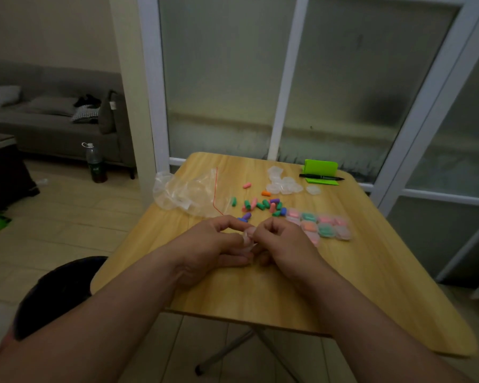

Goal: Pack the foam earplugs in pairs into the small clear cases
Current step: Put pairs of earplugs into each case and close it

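My left hand (216, 244) and my right hand (284, 241) meet over the middle of the wooden table (371, 272), fingers curled round one small clear case (249, 237) held between them; what is in it is hidden. Loose foam earplugs (263, 204) in green, pink, purple, blue and orange lie just beyond my hands. Several filled cases (320, 225) sit in rows to the right of my right hand. A heap of empty clear cases (284, 183) lies farther back.
A crumpled clear zip bag (188, 190) lies at the table's left edge. A black marker (321, 177) and a green stand (320, 167) sit at the back right. A glass partition rises behind the table. A bottle (94, 163) stands on the floor left.
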`<state>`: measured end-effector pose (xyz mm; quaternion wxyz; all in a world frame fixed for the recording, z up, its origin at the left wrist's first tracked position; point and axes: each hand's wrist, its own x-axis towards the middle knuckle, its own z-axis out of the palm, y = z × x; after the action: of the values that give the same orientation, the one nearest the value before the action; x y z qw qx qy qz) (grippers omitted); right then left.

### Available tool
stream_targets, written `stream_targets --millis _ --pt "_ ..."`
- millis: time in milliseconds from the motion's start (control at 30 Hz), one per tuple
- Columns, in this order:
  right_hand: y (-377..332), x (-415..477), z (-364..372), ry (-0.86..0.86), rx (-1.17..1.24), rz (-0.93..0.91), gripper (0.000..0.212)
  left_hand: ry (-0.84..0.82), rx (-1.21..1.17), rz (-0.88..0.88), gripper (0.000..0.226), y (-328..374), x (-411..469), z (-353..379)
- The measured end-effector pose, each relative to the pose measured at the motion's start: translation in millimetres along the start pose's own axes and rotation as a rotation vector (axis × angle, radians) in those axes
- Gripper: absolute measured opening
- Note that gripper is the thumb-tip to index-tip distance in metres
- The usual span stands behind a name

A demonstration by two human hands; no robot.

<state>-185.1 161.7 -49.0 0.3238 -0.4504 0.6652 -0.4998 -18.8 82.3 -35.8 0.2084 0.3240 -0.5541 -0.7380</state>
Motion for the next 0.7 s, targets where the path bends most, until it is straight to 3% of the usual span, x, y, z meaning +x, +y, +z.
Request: stream_targets --millis 233,400,533,700 --pt "-3 1 0 0.124 0.085 0.053 0.009 0.057 -0.145 -0.027 0.031 5 -4 1" --pt "-6 -10 0 0.213 -0.479 -0.218 0.006 0.045 -0.227 -0.034 0.039 5 -6 7" --pt "-12 -6 -10 0.170 -0.457 -0.285 0.012 -0.064 -0.235 -0.078 0.051 9 -14 4" --pt "-11 0 -6 0.021 -0.516 -0.299 0.016 -0.164 0.009 -0.073 0.023 0 -13 14"
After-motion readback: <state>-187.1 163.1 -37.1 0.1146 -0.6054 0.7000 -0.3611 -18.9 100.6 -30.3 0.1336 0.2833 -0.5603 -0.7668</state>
